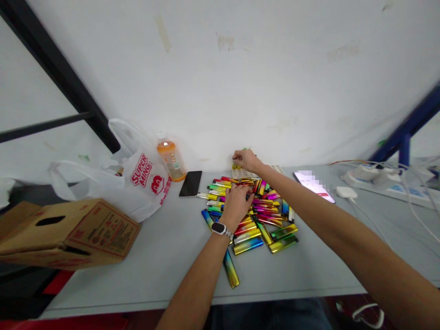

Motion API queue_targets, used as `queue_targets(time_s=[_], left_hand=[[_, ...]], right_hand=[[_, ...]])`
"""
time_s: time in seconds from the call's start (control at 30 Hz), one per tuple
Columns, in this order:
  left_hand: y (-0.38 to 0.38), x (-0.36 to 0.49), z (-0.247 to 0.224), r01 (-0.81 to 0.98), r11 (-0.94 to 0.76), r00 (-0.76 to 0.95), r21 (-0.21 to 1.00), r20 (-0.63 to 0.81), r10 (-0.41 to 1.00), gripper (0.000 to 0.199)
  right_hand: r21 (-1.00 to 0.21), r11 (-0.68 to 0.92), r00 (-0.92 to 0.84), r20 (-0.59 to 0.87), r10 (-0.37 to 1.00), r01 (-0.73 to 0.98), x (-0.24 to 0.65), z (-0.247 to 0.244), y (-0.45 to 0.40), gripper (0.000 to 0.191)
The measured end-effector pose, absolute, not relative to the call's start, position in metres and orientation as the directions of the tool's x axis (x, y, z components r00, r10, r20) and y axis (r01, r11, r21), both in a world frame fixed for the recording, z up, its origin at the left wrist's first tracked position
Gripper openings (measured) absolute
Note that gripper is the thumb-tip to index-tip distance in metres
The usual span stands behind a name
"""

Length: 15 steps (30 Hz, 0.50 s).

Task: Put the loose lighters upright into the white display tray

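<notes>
The left hand (237, 201) curls over lighters (248, 246) (I can't tell its grip); the right hand (248, 161) pinches closed by a sheet (240, 173).

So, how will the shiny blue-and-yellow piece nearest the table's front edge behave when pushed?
The shiny piece is probably stiff, since it looks straight. Its glossy surface may be slippery. Its flattish face suggests sliding, not rolling.

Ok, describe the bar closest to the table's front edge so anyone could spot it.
On the grey table, a heap of shiny, colourful bars lies in the middle. Just right of the left forearm, one bar juts toward the front edge. Blue at its far end and yellow at its near end, it lies closest to that edge.
</notes>
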State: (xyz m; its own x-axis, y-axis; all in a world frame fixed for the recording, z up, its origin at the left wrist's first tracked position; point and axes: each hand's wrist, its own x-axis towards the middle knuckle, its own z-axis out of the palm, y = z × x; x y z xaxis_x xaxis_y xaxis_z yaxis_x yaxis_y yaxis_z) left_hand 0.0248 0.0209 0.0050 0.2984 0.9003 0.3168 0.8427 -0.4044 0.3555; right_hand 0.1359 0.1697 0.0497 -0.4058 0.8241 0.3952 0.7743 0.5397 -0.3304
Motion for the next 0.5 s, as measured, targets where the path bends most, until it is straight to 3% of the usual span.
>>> queue_targets(time_s=[0.2,0.4,0.5], left_hand=[[0.019,0.025,0.006,0.844,-0.400,0.294,0.357,0.316,0.902,0.018],[0.019,0.025,0.009,0.845,-0.395,0.290,0.361,0.311,0.905,0.016],[0.021,0.024,0.008,0.838,-0.404,0.288,0.366,0.333,0.898,0.017]], right_hand=[[-0.050,0.468,-0.425,0.343,0.837,0.882,0.141,0.061,0.152,0.040],[0.052,0.459,-0.460,0.198,0.866,0.887,0.151,0.056,0.143,0.050],[0.035,0.438,-0.436,0.198,0.878,0.898,0.157,0.052,0.134,0.055]])
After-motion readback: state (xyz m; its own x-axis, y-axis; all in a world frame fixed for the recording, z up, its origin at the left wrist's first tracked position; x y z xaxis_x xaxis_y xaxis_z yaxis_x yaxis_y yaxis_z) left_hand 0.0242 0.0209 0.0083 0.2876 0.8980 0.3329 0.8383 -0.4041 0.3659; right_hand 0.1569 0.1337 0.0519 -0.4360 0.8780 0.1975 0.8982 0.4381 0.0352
